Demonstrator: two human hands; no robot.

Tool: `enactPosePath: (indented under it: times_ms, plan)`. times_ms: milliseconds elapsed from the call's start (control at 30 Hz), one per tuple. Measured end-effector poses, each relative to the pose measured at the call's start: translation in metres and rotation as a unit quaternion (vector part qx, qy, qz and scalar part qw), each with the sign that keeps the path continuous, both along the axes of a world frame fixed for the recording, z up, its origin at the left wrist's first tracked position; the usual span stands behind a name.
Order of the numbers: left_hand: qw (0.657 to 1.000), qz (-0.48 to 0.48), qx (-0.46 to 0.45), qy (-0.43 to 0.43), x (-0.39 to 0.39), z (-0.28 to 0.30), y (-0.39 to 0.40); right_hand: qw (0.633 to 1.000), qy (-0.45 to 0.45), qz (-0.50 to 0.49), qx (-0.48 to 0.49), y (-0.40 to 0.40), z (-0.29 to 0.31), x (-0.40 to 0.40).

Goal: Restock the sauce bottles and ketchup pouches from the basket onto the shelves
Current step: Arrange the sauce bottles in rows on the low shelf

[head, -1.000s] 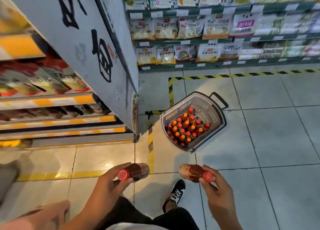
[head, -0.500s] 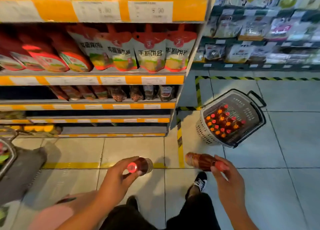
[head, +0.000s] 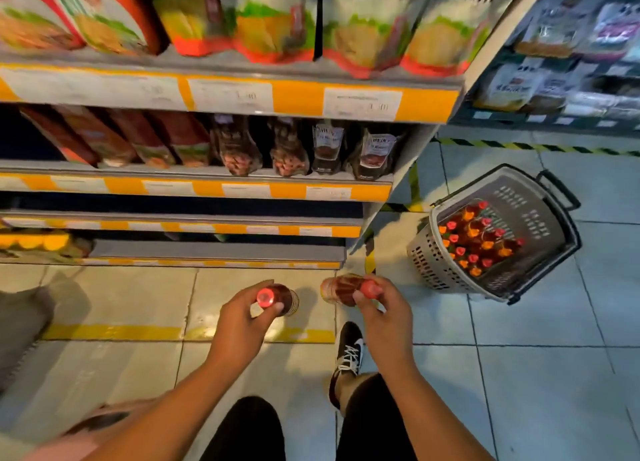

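Pale grey floor tiles [head: 519,374] with a yellow line ran beneath the orange-edged store shelves [head: 346,104] at far left; red-and-green ketchup pouches [head: 273,20] stood on the upper shelf, and dark standing sauce packs [head: 374,152] lined the shelf below. Near the shelf end, at right, a grey plastic shopping basket with black handles [head: 433,263] sat on the floor, packed with upright brown sauce bottles with red and orange caps [head: 474,238]; the left hand [head: 239,322] had its grip clamped on a red-capped brown sauce bottle [head: 277,297], cap toward the camera; just beside it, apart, the right hand [head: 384,315] had its grip closed round the neck of a second red-capped brown bottle [head: 339,289], lying sideways with its base pointing left; both bottles hung above the floor, near the lowest shelf; a black-and-white laced shoe [head: 349,349] stood below the right hand.
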State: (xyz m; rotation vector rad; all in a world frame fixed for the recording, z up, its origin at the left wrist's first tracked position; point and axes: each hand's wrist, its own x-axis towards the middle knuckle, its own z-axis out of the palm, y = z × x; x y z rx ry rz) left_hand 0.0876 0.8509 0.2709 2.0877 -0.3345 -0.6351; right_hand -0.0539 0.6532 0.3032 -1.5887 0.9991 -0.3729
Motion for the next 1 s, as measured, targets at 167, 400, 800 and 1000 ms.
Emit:
enactPosePath:
  times_ms: [167,400,800,1000]
  plan:
    - [1.0,0.025,-0.005,-0.019,0.027,-0.117,-0.032,0.999,0.001,0.033,-0.025,-0.022,-0.106,0.04]
    - [0.995,0.055,-0.033,-0.073,0.054,-0.235,-0.074,0.994,0.041,0.034,-0.096,-0.065,-0.242,0.067]
    - [0.99,0.074,-0.077,-0.089,0.097,-0.33,-0.12,0.99,-0.013,-0.007,-0.142,-0.089,-0.315,0.11]
    - [0.991,0.063,-0.048,-0.112,0.112,-0.34,-0.149,0.993,-0.007,-0.024,-0.115,-0.091,-0.334,0.127]
